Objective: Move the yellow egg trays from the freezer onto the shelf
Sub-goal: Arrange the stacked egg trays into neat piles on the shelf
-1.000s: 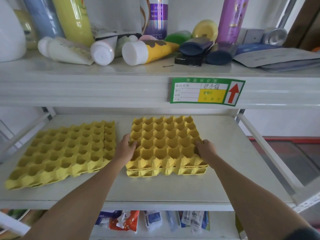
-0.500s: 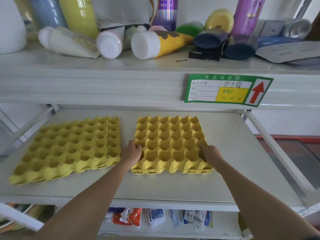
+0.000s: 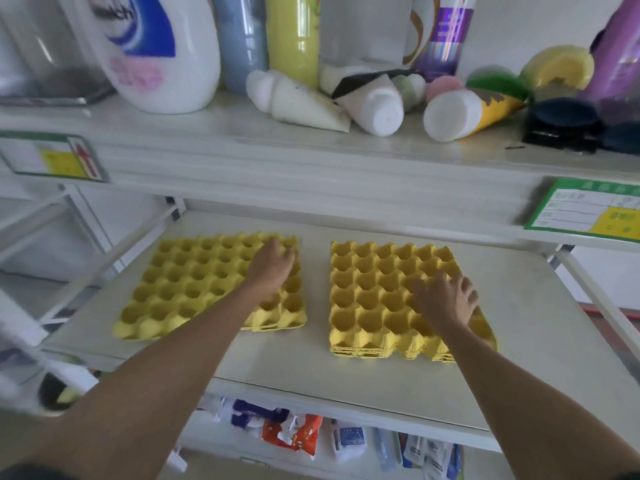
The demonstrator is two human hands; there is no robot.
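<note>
Two stacks of yellow egg trays lie side by side on the white middle shelf (image 3: 311, 362). The left stack (image 3: 194, 289) lies a little askew. My left hand (image 3: 273, 263) rests flat on its far right corner, fingers spread, gripping nothing. The right stack (image 3: 374, 299) holds a few nested trays. My right hand (image 3: 446, 299) lies on its right half, fingers apart, palm down on the cups. The freezer is out of view.
The upper shelf (image 3: 311, 157) carries a white detergent jug (image 3: 152, 50), tall bottles and several lying tubes (image 3: 377, 105). Green price labels (image 3: 588, 216) hang on its front edge. Packets (image 3: 294, 431) fill the shelf below. A white side rail (image 3: 595, 299) bounds the right.
My left hand left the right stack and moved onto the left stack. My right hand slid from the stack's side onto its top. The view swung left.
</note>
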